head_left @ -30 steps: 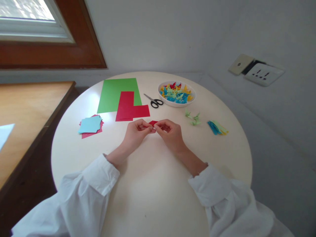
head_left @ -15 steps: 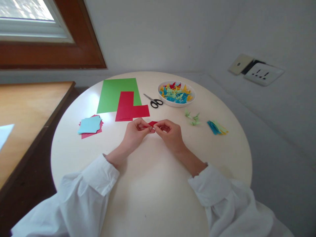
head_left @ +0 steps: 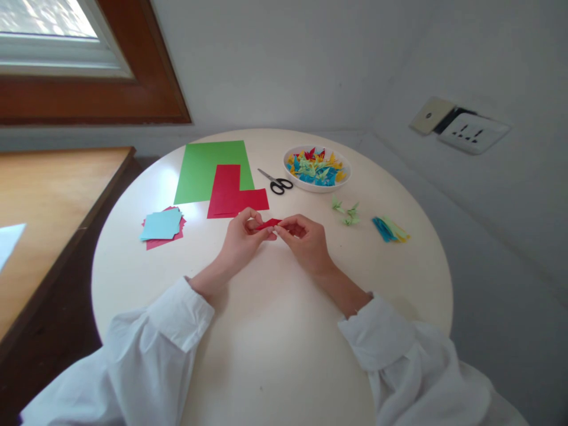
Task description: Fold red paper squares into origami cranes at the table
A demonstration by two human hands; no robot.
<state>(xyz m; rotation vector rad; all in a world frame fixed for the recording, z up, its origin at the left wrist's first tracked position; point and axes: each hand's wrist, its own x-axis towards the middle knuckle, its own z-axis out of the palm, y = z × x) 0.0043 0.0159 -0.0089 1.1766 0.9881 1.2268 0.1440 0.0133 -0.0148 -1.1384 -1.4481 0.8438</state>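
Observation:
A small piece of folded red paper (head_left: 268,223) is pinched between my two hands, just above the middle of the table. My left hand (head_left: 242,236) grips its left part with thumb and fingers, and my right hand (head_left: 304,239) pinches its right end. Fingers hide much of the paper, so its exact folds cannot be made out. Right behind my left hand lies an L-shaped red sheet (head_left: 226,198), partly over a green sheet (head_left: 195,171).
Scissors (head_left: 277,183) lie beside a white bowl (head_left: 317,188) of colourful folded paper pieces. Several pale green folded pieces (head_left: 350,216) and a bundle of paper strips (head_left: 388,229) are at right. Stacked blue and red squares (head_left: 160,226) lie left on the round table (head_left: 284,331).
My left fingers have shifted slightly on the red paper, with the index finger raised a little. More of the paper's left part shows now. My right hand has barely moved.

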